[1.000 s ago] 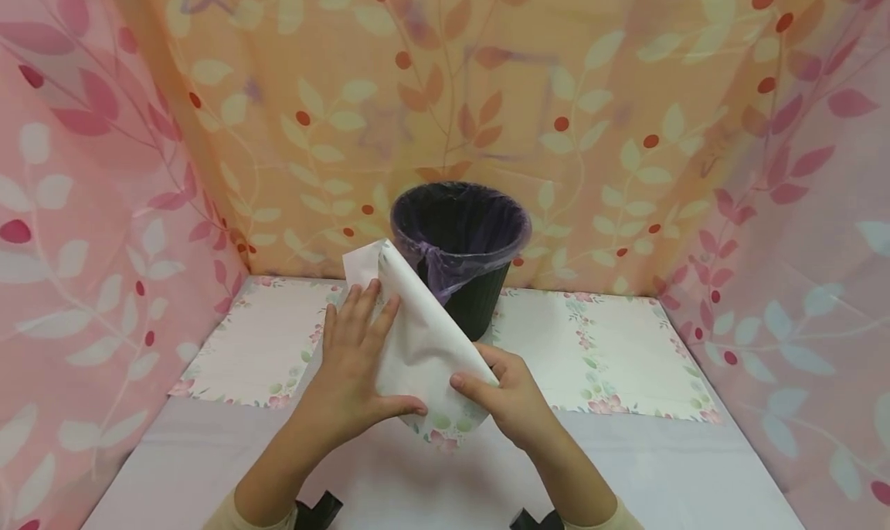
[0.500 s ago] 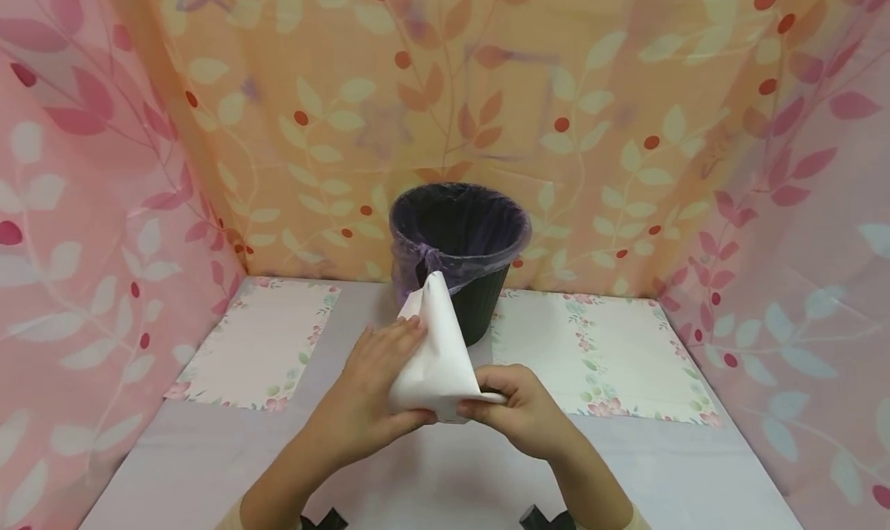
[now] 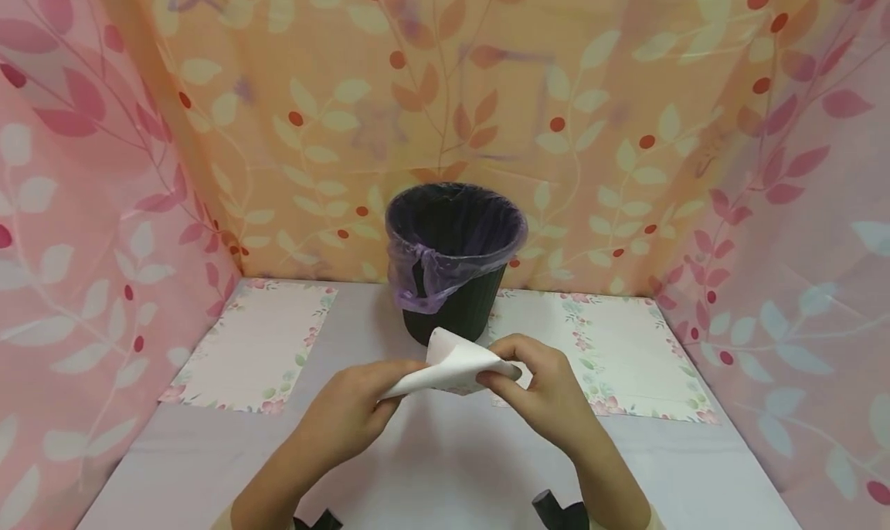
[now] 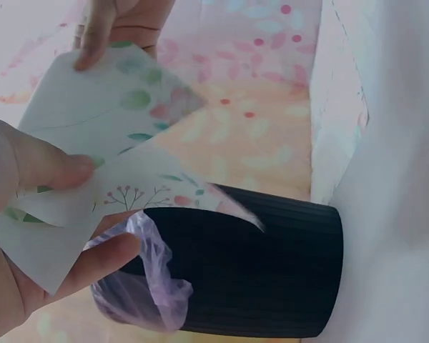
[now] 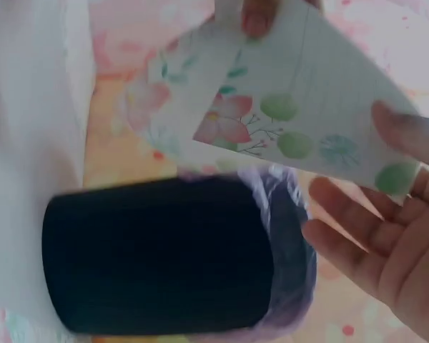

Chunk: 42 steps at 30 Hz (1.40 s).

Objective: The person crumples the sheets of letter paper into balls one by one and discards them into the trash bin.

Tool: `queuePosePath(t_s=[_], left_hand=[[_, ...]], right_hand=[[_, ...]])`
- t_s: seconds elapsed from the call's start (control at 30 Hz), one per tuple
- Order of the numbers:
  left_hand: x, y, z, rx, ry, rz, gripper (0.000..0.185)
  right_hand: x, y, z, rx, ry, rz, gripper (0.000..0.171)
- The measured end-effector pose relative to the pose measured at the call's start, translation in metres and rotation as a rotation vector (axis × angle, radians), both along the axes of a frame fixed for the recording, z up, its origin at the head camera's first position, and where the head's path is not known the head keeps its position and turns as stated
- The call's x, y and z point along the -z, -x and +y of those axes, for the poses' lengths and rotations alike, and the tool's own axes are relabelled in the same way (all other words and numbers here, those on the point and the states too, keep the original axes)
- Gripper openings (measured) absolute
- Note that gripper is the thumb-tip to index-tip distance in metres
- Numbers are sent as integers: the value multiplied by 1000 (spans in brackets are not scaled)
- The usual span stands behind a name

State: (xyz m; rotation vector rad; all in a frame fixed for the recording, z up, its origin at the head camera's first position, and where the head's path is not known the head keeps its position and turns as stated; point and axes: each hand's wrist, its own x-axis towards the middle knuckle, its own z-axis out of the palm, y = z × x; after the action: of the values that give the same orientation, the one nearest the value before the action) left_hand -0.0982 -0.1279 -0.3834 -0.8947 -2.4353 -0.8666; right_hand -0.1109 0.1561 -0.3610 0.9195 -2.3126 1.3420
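Observation:
Both hands hold one white sheet of paper (image 3: 452, 366) with a floral border, folded over on itself, just above the table in front of the bin. My left hand (image 3: 358, 406) pinches its left end between thumb and fingers. My right hand (image 3: 542, 391) pinches its right end. In the left wrist view the paper (image 4: 93, 179) lies between my thumb and fingers, with the other hand (image 4: 121, 21) at its far corner. In the right wrist view the paper (image 5: 307, 121) shows pink flowers and green leaves, and the right hand (image 5: 386, 250) is below it.
A black ribbed waste bin (image 3: 452, 314) lined with a purple bag (image 3: 424, 279) stands at the back centre of the white table (image 3: 445, 468). Floral-bordered sheets lie flat at the left (image 3: 253, 344) and right (image 3: 619, 352). Leaf-patterned fabric walls (image 3: 626, 128) enclose three sides.
The sheet stood tall against the bin with my left hand flat on it. It is now folded down small and held lower between both hands.

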Motion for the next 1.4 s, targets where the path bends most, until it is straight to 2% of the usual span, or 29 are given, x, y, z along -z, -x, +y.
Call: queuePosePath(t_s=[0.07,0.1,0.2,0.23,0.33,0.43,0.5,0.67,0.83,0.9,0.97,1.1,1.2,1.3,1.4], left_hand=[[2,2,-1,10,-21,-46,48],[2,2,-1,25,-34,-77,48],[4,4,-3,98,-83,-193,46],[4,5,-4,124,-102,-237,46],[3,7,-3,189,-145,-329,46],[4,8,-3,204,-161,-356,44],[5,8,-1,184,-157,-355,43],[12,8,6,81,-143,-346,40],[15,9,14,-5,-159,-364,39],[15,9,16,5,-172,-409,36],[14,9,15,46,-178,-478,32],[12,8,11,184,-216,-653,29],[11,8,8,252,-252,-744,31],[12,10,8,265,-259,-777,29],[14,11,10,236,-256,-754,22]], right_hand=[[0,5,5,10,-40,25,39],[0,8,7,-14,-49,22,48],[1,14,12,-155,-54,-23,73],[2,15,13,-213,-52,-27,76],[6,19,14,-351,-48,-12,69],[10,21,12,-408,-54,14,55],[12,21,10,-384,-68,12,47],[13,18,6,-222,-120,-10,33],[15,17,3,-167,-53,-3,30],[15,18,2,-156,-17,10,33],[16,20,2,-154,19,29,38],[20,23,3,-156,82,48,53],[23,22,0,-163,126,55,54],[25,21,-6,-178,159,33,44],[26,18,-12,-172,171,-32,32]])
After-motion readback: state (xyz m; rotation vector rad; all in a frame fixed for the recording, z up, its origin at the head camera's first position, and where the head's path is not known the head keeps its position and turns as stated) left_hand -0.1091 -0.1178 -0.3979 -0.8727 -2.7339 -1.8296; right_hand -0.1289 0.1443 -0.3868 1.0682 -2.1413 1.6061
